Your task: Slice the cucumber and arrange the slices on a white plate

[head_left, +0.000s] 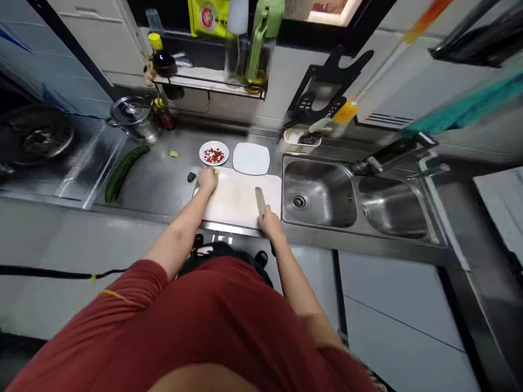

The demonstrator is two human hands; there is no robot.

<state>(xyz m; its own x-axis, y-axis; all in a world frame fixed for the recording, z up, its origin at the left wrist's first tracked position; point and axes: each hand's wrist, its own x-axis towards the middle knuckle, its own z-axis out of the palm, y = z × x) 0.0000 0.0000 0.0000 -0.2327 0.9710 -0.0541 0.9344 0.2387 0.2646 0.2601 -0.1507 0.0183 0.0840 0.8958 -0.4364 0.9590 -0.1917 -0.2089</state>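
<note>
My left hand (207, 178) is at the upper left corner of the white cutting board (237, 198), its fingers curled down. A small pale green piece (216, 171) shows beside its fingertips; what lies under the fingers is hidden. In my right hand (269, 222) is the handle of a kitchen knife (260, 200), its blade pointing away from me over the board's right part. A dark green end piece (191, 177) lies just left of my left hand. Behind the board are a plate of chopped red pieces (213, 154) and a white square plate (251, 158).
A long cucumber (124, 173) and pale green slices (174, 153) lie on the steel counter to the left. A lidded pot (137, 120) stands behind them. The double sink (321, 193) adjoins the board's right side. Above, a wall shelf (208, 80) holds bottles.
</note>
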